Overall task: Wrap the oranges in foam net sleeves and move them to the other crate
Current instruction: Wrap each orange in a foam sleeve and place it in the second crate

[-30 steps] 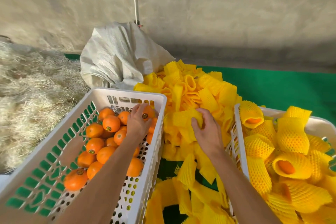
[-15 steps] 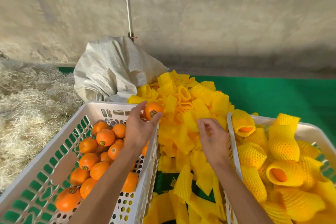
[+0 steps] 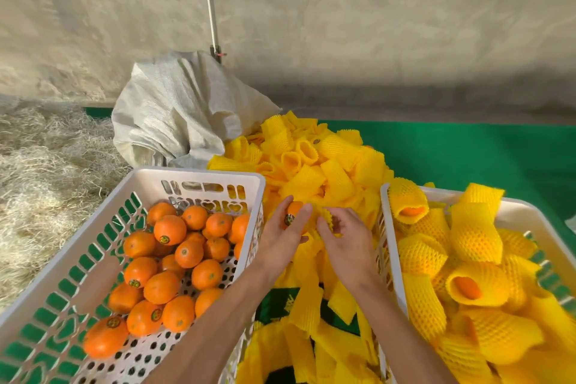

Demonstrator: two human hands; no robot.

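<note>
My left hand (image 3: 282, 235) grips one orange (image 3: 293, 212) with a sticker, held over the gap between the two crates. Close beside it, my right hand (image 3: 341, 235) pinches the rim of a yellow foam net sleeve (image 3: 327, 217); orange and sleeve are nearly touching. The white crate on the left (image 3: 199, 174) holds several bare oranges (image 3: 170, 229). The white crate on the right (image 3: 384, 215) holds several oranges in yellow sleeves (image 3: 475, 285). A heap of loose sleeves (image 3: 314, 165) lies between and behind the crates.
A grey woven sack (image 3: 184, 109) slumps behind the left crate. Dry straw (image 3: 40, 171) covers the ground at left. Green matting (image 3: 467, 153) runs under the crates and to the right. A concrete wall with a thin white pipe (image 3: 209, 6) stands behind.
My left hand has lifted an orange out of the left crate and brought it right, over the gap. My right hand has picked a sleeve from the heap and moved towards the orange.
</note>
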